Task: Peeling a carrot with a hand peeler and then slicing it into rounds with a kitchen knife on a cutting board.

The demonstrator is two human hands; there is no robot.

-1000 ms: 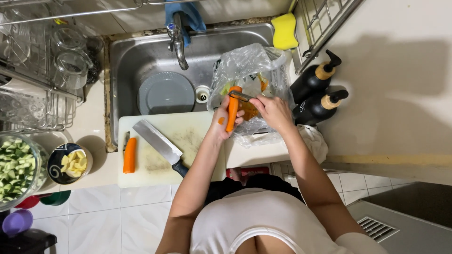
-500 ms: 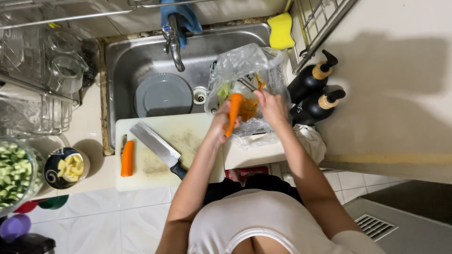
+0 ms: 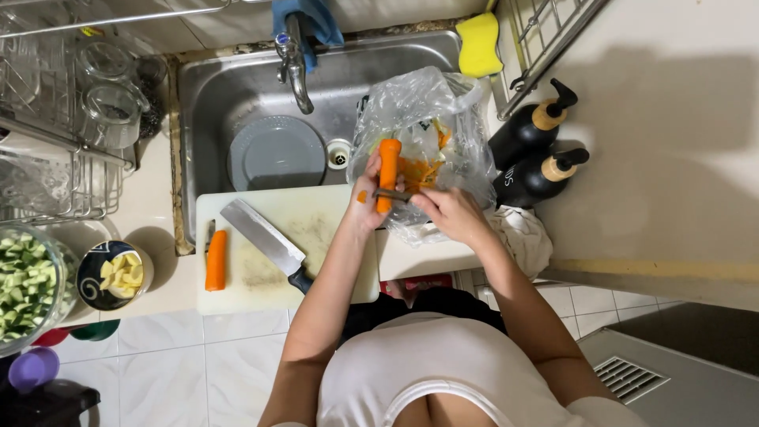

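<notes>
Carrot peeling in progress over a scrap bag at the sink edge.

A carrot (image 3: 388,170) is pinched upright in the left hand (image 3: 365,202), held above the clear plastic bag (image 3: 451,119) at about 1 o'clock from the white cutting board (image 3: 332,217). The right hand (image 3: 449,213) is closed around a peeler (image 3: 393,194), whose blade is laid against the carrot's lower part. Orange peelings are seen already gathered inside the bag, so the work is judged partly done; how much skin is left on this carrot cannot be told. A second carrot (image 3: 215,259) is lying at the board's 9 o'clock edge, apparently peeled, beside a cleaver (image 3: 261,237). No cut carrot is seen, so slicing is judged outstanding.
</notes>
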